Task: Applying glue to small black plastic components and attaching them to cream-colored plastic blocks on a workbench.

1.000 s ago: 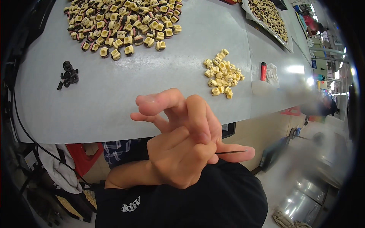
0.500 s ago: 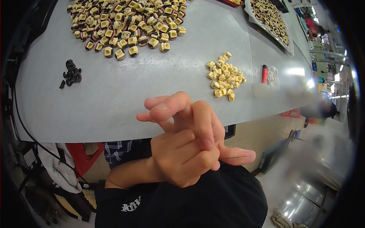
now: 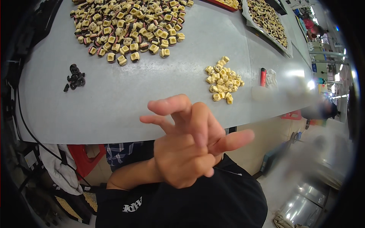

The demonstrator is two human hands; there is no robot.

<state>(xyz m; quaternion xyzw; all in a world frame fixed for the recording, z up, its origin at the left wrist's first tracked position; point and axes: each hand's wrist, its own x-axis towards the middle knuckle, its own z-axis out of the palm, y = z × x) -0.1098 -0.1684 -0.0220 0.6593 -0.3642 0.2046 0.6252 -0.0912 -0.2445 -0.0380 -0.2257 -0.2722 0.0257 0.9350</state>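
Hands: left hand (image 3: pixel 186 161) and right hand (image 3: pixel 197 121) overlap off the table's (image 3: pixel 114 114) near edge, fingers spread, holding nothing visible. Bare tabletop lies between them and the small cream pile (image 3: pixel 223 80) beyond.

right hand (image 3: pixel 205 125): mostly hidden behind left hand (image 3: pixel 182 159) | tray (image 3: pixel 266 22): cut off at top

We see bright, even light on the table (image 3: pixel 114 110). Glare whitens its far right edge, up and right of our clasped hands (image 3: pixel 190 148). Beyond it the background blurs; the rim bends and darkens.
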